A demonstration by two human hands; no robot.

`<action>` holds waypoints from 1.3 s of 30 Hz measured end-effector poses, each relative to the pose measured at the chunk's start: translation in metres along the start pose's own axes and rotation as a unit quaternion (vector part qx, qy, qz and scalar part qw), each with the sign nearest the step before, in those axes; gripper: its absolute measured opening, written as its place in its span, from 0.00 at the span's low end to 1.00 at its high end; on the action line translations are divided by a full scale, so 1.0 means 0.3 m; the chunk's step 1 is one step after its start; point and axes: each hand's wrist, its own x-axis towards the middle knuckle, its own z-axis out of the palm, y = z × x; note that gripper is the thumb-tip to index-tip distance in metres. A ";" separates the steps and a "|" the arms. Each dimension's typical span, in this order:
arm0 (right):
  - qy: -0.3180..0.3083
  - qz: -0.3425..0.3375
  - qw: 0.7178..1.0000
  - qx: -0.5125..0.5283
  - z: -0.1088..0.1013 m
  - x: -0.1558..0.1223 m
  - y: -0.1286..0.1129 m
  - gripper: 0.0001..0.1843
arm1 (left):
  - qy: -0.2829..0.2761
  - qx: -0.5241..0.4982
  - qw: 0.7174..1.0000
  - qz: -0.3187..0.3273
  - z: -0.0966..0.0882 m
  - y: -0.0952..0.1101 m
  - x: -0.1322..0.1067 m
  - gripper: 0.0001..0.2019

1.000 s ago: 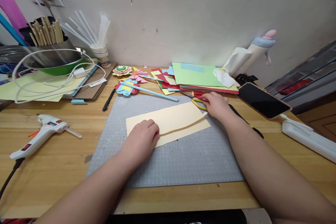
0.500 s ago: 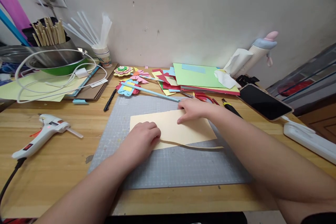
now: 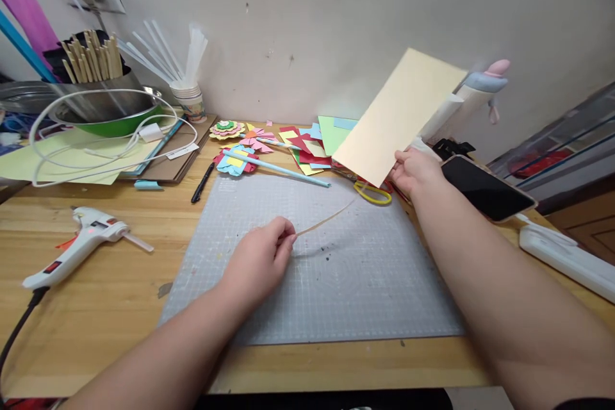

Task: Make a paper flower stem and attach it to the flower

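My left hand [image 3: 263,255] is closed in a pinch on one end of a thin paper strip [image 3: 323,223], whose far end rises toward the right above the grey cutting mat [image 3: 307,298]. At the back right, my right hand [image 3: 414,170] grips the lower right edge of a cream paper sheet [image 3: 398,118], held tilted up off the mat. Below that sheet show the yellow handles of scissors [image 3: 373,193]. A blue paper stick flower [image 3: 235,161] lies along the mat's far edge, its stem [image 3: 283,172] pointing right.
To the left rest a hot glue gun [image 3: 81,246] and a black pen [image 3: 202,183]. Behind them stand a bowl [image 3: 115,123] with bamboo sticks [image 3: 91,59] and paper cups [image 3: 189,102] of glue sticks. A phone [image 3: 485,189] and a power strip [image 3: 567,259] lie at right.
My right hand has lifted the cream sheet off the mat and carried it up to the back right. My left hand now holds the strip raised, and the yellow scissor handles have come into sight.
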 end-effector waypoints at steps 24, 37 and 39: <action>-0.385 -0.162 0.851 -0.320 0.149 -0.571 -0.145 0.12 | -0.090 -0.105 0.990 -0.036 -0.008 0.010 0.007 0.09; -0.443 0.106 0.878 -0.147 0.000 -0.530 -0.187 0.13 | 0.120 -0.365 0.919 -0.090 -0.044 -0.010 0.028 0.09; -0.443 0.138 0.884 -0.065 0.012 -0.544 -0.183 0.13 | 0.179 -0.457 0.867 -0.084 -0.042 -0.013 0.034 0.13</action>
